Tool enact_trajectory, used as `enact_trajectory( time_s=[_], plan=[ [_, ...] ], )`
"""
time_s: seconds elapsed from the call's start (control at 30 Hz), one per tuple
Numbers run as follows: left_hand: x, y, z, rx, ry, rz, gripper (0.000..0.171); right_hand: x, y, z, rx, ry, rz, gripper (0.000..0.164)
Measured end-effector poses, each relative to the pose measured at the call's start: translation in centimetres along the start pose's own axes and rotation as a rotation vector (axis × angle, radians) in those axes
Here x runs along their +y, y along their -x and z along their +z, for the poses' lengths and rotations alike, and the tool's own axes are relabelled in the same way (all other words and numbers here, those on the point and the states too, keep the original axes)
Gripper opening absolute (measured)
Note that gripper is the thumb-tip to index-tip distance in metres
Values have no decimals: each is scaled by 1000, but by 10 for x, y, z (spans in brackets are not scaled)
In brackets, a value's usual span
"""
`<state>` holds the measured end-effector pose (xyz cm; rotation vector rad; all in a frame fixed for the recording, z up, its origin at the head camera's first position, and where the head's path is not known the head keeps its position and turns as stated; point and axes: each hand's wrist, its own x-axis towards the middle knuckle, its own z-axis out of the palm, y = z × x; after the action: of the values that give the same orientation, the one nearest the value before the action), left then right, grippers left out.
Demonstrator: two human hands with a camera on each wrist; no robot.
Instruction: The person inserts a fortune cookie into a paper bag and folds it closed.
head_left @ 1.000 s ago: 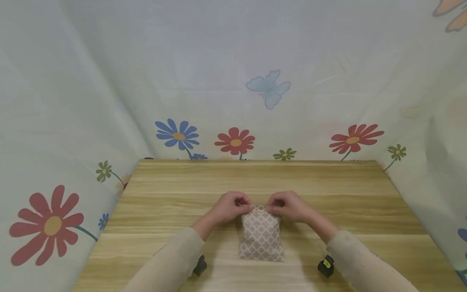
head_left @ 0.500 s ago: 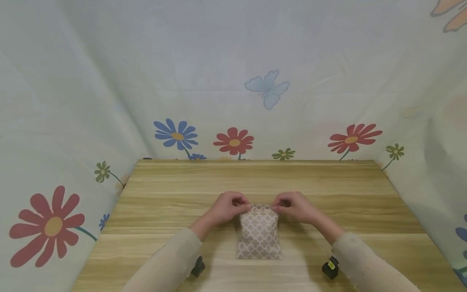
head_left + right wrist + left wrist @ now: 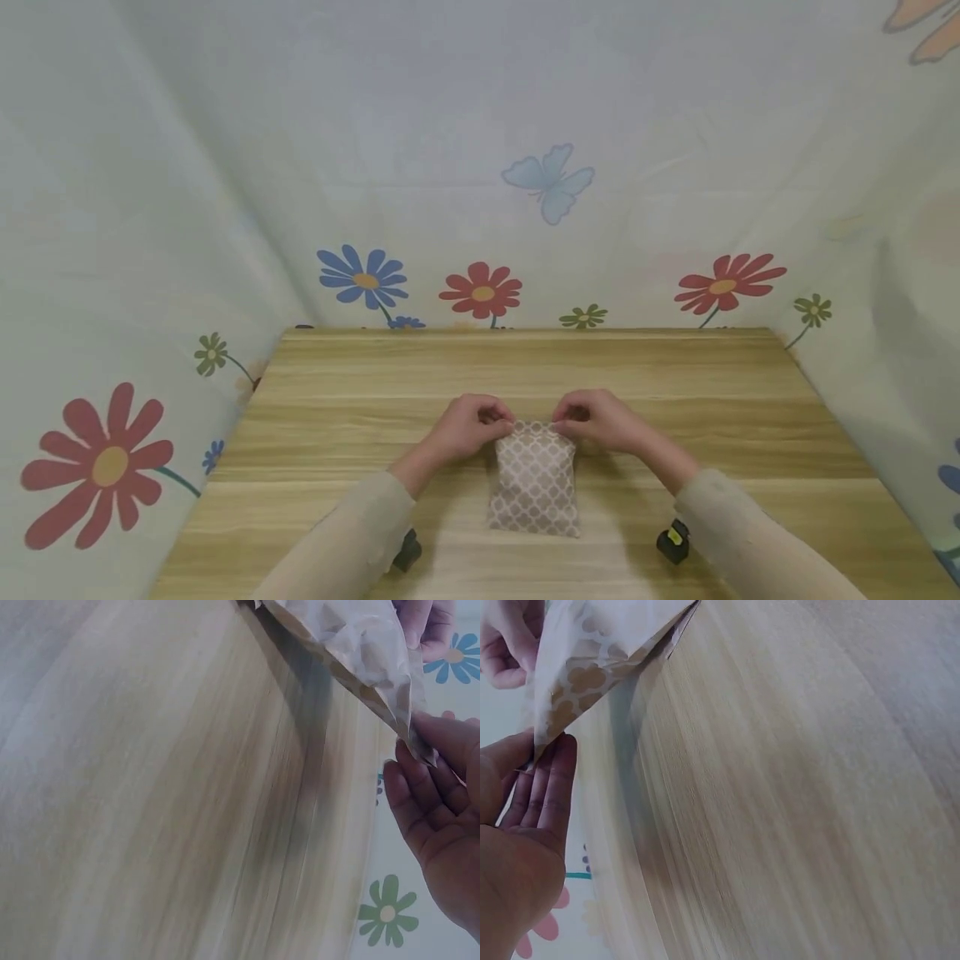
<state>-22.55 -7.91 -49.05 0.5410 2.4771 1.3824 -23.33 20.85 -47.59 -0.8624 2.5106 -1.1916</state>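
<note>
A small flat bag (image 3: pixel 534 487) in beige with a pale lattice pattern stands between both hands, its top edge lifted above the wooden table. Its surface looks creased, like paper or thin film, in the right wrist view (image 3: pixel 367 649). My left hand (image 3: pixel 468 427) pinches the top left corner between thumb and fingers. At the top right corner my right hand (image 3: pixel 603 423) does the same. In the left wrist view, the left thumb and fingers (image 3: pixel 544 784) meet at the bag's tip. What the bag contains is hidden.
The wooden table (image 3: pixel 360 367) reaches back to a fabric wall (image 3: pixel 420 125) printed with flowers and a butterfly. Black wrist devices (image 3: pixel 672 542) sit under both forearms, near the sleeves (image 3: pixel 750 533).
My right hand slid outward along the bag's top edge, then came slightly back inward. The left hand stays nearly in place, and the bag's lower edge has tilted slightly.
</note>
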Motion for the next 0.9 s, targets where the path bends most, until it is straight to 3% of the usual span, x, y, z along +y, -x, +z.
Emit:
enact_trajectory(
  time_s=[0.4, 0.6, 0.77, 0.9],
  plan=[
    [2, 5, -4, 69, -58, 0, 4, 2, 5, 1, -8, 2, 21, 3],
    [-4, 8, -6, 48, -56, -20, 9, 6, 6, 4, 4, 9, 47, 4],
    [-4, 9, -7, 10, -73, -44, 9, 5, 8, 8, 33, 54, 2, 4],
    [-2, 9, -7, 6, -125, -13, 6, 2, 8, 11, 76, 159, -63, 7]
  ],
)
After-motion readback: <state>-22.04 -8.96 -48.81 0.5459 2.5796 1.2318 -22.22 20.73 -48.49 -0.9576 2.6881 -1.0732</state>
